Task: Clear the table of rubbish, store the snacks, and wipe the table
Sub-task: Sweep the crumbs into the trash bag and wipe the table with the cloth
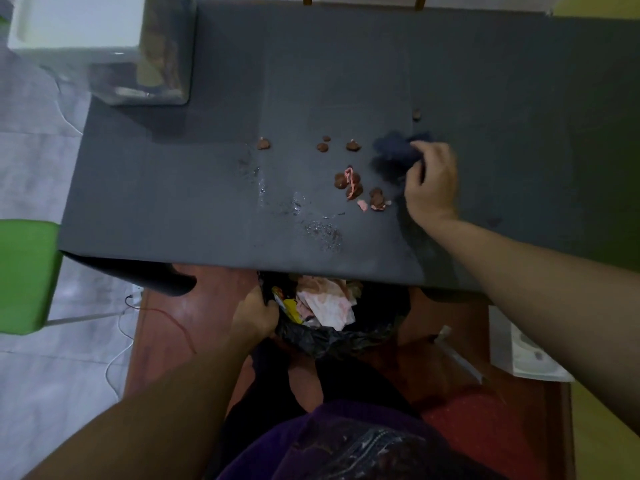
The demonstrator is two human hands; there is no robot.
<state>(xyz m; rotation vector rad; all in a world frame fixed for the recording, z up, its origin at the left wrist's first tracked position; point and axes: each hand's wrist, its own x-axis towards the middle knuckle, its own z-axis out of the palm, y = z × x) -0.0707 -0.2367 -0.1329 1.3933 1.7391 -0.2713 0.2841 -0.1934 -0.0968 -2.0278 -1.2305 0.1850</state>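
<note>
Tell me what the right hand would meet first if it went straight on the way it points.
The right hand, gripping a crumpled dark blue cloth, points leftward across the dark grey table. It would probably first meet the small brown lump beyond the cloth, though depth is unclear.

Green chair (27,275), pale tiled floor (34,168)

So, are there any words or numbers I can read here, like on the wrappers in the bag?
No text here can be read.
Yellow wrapper in the black rubbish bag: any print is too blurred to read.
White box at the right: grey marks, too blurred to read.
</note>
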